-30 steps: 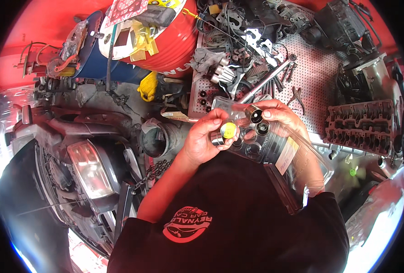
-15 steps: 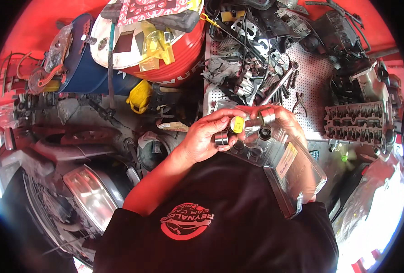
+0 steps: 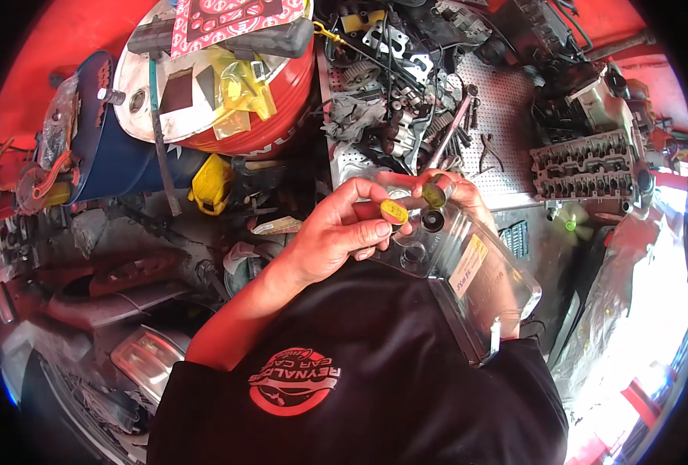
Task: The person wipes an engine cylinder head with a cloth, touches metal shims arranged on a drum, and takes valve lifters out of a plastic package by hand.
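My left hand (image 3: 330, 236) pinches a small round metal valve lifter (image 3: 393, 211) between thumb and fingers, its yellow-marked top facing up. The fingers and thumb hide whatever else lies in that palm. Just to the right, my right hand (image 3: 472, 200) grips another valve lifter (image 3: 438, 191), a shiny cylinder tilted so its yellowish end shows. Below it is a dark, open-ended lifter (image 3: 432, 222). A hinged clear plastic case (image 3: 510, 283) with a paper label hangs open under the right hand and against the forearm. Round pockets show in its near-left part.
A perforated metal bench (image 3: 506, 101) ahead carries engine parts, pliers (image 3: 489, 153) and a ratchet wrench (image 3: 451, 132). At its right sits a cylinder head (image 3: 584, 167). A red drum (image 3: 286, 93) and a blue drum (image 3: 119, 147) stand left. A car headlight (image 3: 148, 358) lies lower left.
The view has shifted, moving the surroundings leftward. My left hand has turned, so its thumb reaches across and the second silver lifter is hidden. The right-hand lifter now shows its yellowish end.
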{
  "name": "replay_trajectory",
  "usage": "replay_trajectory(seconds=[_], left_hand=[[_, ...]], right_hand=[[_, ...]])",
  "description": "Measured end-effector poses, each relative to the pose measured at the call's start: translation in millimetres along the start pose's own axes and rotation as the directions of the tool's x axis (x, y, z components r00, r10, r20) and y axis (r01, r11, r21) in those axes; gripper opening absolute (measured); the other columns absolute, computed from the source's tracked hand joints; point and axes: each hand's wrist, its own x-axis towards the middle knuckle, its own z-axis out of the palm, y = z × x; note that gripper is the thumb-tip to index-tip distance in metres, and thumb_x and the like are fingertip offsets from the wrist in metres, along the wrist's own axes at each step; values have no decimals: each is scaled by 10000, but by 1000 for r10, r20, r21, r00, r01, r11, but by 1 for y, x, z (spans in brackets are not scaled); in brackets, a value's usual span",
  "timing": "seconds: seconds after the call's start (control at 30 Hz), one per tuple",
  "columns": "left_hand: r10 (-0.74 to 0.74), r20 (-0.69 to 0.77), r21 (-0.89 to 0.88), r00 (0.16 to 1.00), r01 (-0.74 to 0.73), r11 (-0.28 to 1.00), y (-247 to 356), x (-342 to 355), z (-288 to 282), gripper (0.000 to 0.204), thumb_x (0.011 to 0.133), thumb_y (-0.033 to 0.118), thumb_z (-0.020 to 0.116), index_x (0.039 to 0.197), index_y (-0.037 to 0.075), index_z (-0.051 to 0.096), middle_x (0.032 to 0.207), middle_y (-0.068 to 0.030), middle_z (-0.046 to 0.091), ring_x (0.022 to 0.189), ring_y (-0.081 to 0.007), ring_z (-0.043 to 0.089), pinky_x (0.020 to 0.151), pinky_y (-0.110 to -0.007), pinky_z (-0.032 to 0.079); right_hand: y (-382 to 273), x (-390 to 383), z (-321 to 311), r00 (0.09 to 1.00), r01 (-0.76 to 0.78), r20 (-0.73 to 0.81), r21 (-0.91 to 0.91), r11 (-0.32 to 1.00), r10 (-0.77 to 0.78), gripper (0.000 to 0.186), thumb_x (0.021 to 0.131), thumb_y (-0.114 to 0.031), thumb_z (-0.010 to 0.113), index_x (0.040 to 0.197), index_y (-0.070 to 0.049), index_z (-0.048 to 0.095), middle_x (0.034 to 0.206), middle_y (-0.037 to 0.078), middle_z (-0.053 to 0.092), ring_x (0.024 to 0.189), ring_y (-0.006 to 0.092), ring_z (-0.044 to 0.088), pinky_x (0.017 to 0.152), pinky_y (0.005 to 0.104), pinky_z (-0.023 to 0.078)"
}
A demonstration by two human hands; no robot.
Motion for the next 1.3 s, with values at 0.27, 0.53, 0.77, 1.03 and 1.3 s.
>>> replay_trajectory(seconds=[0.27,0.53,0.77,1.03,1.3], left_hand=[[49,-33,140,998,-44,989,13,-1,8,363,956,63,587,1296,95,465,1044,-99,676,743,-62,533,585,-198,396],[60,43,91,997,-64,994,3,-4,-4,401,966,134,601,1347,115,475,1099,-119,640,792,-73,537,606,-201,404],[146,12,114,989,-146,983,-1,-6,-4,408,940,-1,580,1325,111,505,1100,-52,608,858,-62,539,606,-194,390],[101,-30,197,994,-93,976,3,-12,-1,424,917,-35,601,1312,86,508,1140,-48,599,1011,-113,583,744,-235,472],[136,-72,212,988,-118,970,9,-8,-5,420,909,-51,604,1301,62,506,1140,-52,603,1063,-140,594,911,-290,486]], right_hand=[[18,6,6,998,32,-56,166,986,-23,327,878,-290,641,981,21,638,1322,298,508,1030,425,622,730,519,573],[17,12,7,994,49,-106,126,991,-36,332,874,-308,638,961,13,629,1299,275,535,985,408,640,695,507,580],[15,14,4,1000,18,-26,92,996,-16,314,910,-303,588,942,4,644,1377,279,481,1036,452,616,774,536,570],[15,12,-1,998,-16,-55,54,998,19,338,917,-332,579,964,-6,654,1421,270,453,1108,478,585,828,544,564],[8,20,-1,1000,-20,-20,10,1000,20,387,888,-379,603,1011,-15,652,1391,262,492,1072,439,616,830,539,554]])
